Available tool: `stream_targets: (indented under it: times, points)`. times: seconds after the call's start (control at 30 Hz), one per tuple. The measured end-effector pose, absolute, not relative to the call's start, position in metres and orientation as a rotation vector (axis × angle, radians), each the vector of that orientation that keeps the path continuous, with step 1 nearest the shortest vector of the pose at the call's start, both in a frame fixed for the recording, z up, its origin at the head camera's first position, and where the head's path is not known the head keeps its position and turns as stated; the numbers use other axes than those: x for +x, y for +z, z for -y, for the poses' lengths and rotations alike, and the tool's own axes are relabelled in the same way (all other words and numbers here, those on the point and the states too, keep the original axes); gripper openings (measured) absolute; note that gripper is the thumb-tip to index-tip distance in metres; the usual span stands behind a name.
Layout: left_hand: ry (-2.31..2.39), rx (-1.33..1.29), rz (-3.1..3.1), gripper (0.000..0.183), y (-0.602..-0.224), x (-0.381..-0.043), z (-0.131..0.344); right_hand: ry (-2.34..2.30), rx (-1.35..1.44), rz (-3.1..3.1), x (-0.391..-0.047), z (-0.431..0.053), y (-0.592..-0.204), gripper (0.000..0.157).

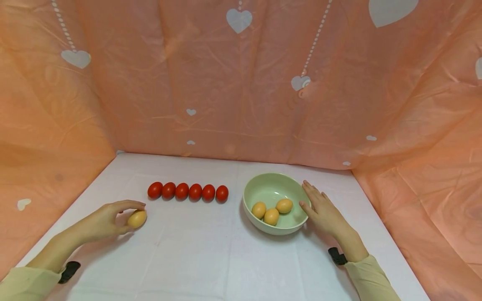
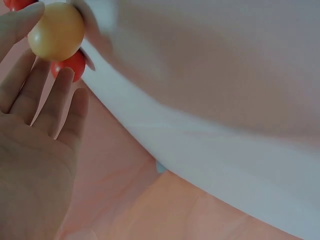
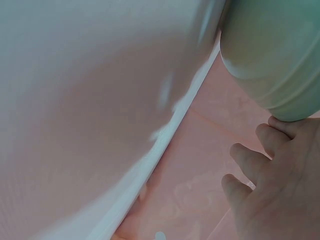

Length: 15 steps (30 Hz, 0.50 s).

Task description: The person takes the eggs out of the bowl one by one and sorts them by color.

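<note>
My left hand (image 1: pixel 105 219) is at the left of the table, pinching a yellow-tan egg (image 1: pixel 137 219) between thumb and fingertips. In the left wrist view the thumb and fingers meet this egg (image 2: pixel 57 32); whether it touches the table is hard to tell. A light green bowl (image 1: pixel 260 184) stands right of centre with three similar eggs (image 1: pixel 271 216) inside. With fingers extended, my right hand (image 1: pixel 324 211) rests against the bowl's right side. In the right wrist view its fingertips (image 3: pixel 280 125) touch the bowl's outer wall (image 3: pixel 275 55).
Several glossy red egg-shaped objects (image 1: pixel 195 192) lie in a row behind and right of the left hand, left of the bowl. A white cloth (image 1: pixel 188 259) covers the table. Orange-pink curtains (image 1: pixel 241 83) with hearts enclose the back and sides.
</note>
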<state>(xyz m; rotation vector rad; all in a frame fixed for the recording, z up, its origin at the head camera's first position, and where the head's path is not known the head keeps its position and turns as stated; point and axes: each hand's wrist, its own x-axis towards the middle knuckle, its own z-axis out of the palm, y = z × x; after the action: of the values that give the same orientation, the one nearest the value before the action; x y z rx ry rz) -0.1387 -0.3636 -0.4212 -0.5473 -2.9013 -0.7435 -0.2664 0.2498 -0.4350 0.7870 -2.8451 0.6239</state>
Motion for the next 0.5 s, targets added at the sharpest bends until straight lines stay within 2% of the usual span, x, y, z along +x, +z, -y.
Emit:
stream_targets:
  times: [0.17,0.5]
  points:
    - [-0.713,-0.554,2.868,0.066,-0.418,-0.140,0.360,0.621,0.785,2.844,-0.267,-0.251,-0.435,0.067]
    - [-0.754,-0.570,2.655,0.048,-0.416,-0.149,0.328,0.632,0.790,2.846,-0.267,-0.251,-0.435,0.068]
